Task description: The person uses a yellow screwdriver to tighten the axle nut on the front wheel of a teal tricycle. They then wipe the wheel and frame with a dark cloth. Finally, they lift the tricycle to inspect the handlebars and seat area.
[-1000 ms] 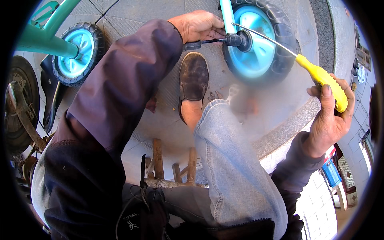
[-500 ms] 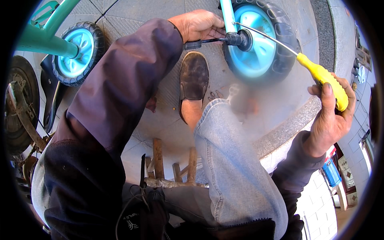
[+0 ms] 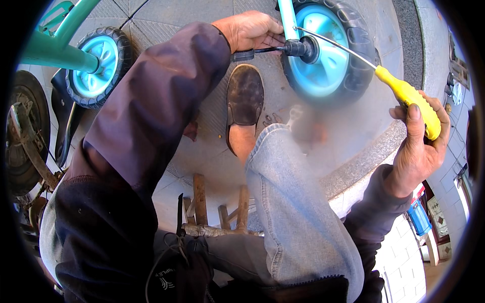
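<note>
Operating remotely, through the head view, I count two bare hands, one left hand [image 3: 255, 31] and one right hand [image 3: 419, 146], and one screwdriver [image 3: 406, 96]. I count two blue-hubbed wheels, an upper-right wheel [image 3: 331, 73] and an upper-left wheel [image 3: 87, 76], plus one dark wheel [image 3: 38, 101], one brown shoe [image 3: 245, 96] and one wooden stool [image 3: 200, 202].

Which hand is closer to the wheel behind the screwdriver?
Left. The left hand is at the wheel's left edge, beside the blue tube; the right hand is farther away, lower right, holding the yellow screwdriver.
</note>
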The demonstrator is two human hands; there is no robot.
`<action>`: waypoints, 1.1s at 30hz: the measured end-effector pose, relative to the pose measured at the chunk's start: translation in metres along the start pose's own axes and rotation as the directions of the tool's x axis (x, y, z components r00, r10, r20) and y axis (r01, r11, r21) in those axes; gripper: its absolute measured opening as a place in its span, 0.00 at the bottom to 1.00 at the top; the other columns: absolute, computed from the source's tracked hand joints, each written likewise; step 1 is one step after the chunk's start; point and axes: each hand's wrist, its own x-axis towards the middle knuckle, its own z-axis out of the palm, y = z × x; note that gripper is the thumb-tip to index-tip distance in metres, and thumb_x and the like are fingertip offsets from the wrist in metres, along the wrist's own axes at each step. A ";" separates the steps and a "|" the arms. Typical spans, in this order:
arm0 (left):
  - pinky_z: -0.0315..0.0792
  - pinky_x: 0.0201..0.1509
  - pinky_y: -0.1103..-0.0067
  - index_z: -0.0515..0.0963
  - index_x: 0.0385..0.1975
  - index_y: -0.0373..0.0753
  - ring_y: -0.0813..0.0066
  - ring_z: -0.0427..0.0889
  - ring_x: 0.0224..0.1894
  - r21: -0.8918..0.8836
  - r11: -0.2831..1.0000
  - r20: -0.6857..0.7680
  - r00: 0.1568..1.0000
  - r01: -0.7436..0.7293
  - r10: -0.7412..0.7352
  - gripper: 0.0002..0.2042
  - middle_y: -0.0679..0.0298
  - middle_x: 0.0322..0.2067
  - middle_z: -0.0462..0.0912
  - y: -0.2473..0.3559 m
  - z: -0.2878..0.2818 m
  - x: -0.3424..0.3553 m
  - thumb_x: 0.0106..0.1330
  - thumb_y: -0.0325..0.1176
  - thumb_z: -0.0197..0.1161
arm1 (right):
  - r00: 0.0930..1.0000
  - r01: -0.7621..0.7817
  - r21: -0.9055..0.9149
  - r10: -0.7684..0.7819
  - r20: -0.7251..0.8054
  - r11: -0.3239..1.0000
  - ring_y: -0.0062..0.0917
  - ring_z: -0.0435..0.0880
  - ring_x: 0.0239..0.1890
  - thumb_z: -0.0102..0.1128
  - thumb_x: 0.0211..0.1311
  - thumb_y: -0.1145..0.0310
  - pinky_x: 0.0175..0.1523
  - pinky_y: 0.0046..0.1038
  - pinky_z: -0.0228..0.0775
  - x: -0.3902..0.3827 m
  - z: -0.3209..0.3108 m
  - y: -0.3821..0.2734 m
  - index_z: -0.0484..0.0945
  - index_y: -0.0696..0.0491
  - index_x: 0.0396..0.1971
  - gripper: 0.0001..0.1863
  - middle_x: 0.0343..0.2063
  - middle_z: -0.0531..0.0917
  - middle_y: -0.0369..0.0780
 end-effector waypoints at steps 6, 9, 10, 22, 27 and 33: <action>0.74 0.54 0.73 0.68 0.50 0.26 0.64 0.80 0.47 0.026 1.000 0.012 1.000 0.002 -0.002 0.14 0.50 0.46 0.77 0.003 0.004 -0.003 0.71 0.29 0.44 | 1.000 -0.006 0.025 0.006 0.003 1.000 0.30 0.84 0.32 0.63 0.57 0.75 0.41 0.28 0.79 0.000 0.001 -0.001 0.72 0.61 0.46 0.17 0.39 0.80 0.48; 0.75 0.53 0.73 0.68 0.50 0.26 0.64 0.81 0.46 0.052 0.999 0.001 1.000 -0.005 0.005 0.14 0.49 0.45 0.77 0.005 0.007 -0.006 0.71 0.29 0.44 | 1.000 -0.002 0.023 0.002 0.005 1.000 0.30 0.84 0.32 0.63 0.57 0.75 0.41 0.28 0.79 -0.001 0.000 -0.002 0.72 0.61 0.46 0.17 0.39 0.80 0.48; 0.75 0.52 0.74 0.69 0.49 0.26 0.64 0.81 0.46 0.049 0.999 0.001 1.000 -0.003 0.003 0.14 0.49 0.45 0.77 0.005 0.007 -0.005 0.71 0.29 0.44 | 1.000 0.001 0.017 -0.001 0.006 1.000 0.30 0.84 0.32 0.62 0.57 0.75 0.41 0.28 0.79 -0.001 0.000 -0.002 0.72 0.61 0.46 0.17 0.39 0.80 0.48; 0.77 0.50 0.75 0.68 0.49 0.26 0.65 0.81 0.45 0.054 0.998 0.002 1.000 0.007 -0.007 0.14 0.49 0.44 0.78 0.005 0.005 -0.004 0.71 0.29 0.43 | 0.999 0.022 -0.025 -0.022 0.024 0.999 0.31 0.84 0.32 0.63 0.58 0.74 0.42 0.29 0.79 0.000 -0.001 -0.001 0.71 0.61 0.47 0.18 0.39 0.80 0.48; 0.77 0.49 0.75 0.68 0.49 0.27 0.65 0.81 0.44 0.037 0.999 0.013 1.000 0.007 -0.008 0.14 0.49 0.44 0.77 0.004 0.004 -0.002 0.71 0.30 0.44 | 0.998 0.037 -0.021 -0.036 0.049 0.999 0.31 0.84 0.34 0.63 0.57 0.74 0.42 0.28 0.79 0.000 -0.003 0.000 0.71 0.61 0.47 0.19 0.40 0.80 0.49; 0.77 0.49 0.75 0.69 0.48 0.28 0.65 0.81 0.45 0.039 0.999 0.000 1.000 0.008 -0.008 0.13 0.51 0.44 0.78 0.004 0.005 -0.003 0.71 0.30 0.44 | 0.970 0.176 -0.067 -0.162 0.179 0.982 0.29 0.83 0.37 0.62 0.58 0.71 0.41 0.24 0.79 0.017 -0.005 -0.005 0.69 0.60 0.50 0.21 0.44 0.79 0.49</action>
